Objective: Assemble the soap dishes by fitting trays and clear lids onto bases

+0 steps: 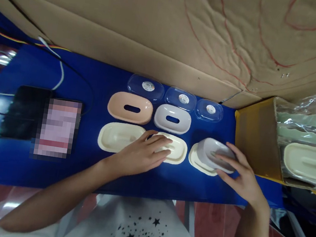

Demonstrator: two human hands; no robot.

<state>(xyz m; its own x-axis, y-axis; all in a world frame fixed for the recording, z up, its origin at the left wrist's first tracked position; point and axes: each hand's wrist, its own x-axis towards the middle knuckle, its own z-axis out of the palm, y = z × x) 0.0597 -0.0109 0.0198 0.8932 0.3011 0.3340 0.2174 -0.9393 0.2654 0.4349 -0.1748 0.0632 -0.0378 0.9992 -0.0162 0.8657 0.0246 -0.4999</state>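
Pinching the tilted lilac dish [204, 152] between thumb and fingers over the rightmost cream tray [195, 160], the right hand [243, 183] seems to need steady control, while the left hand [137, 156] lies loosely spread over the middle cream tray [179, 150].

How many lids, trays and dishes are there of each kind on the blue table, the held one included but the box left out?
Clear lids: 3
Cream trays: 3
Peach slotted dish: 1
White slotted dish: 1
Pale grey dish, in the right hand: 1
Total: 9
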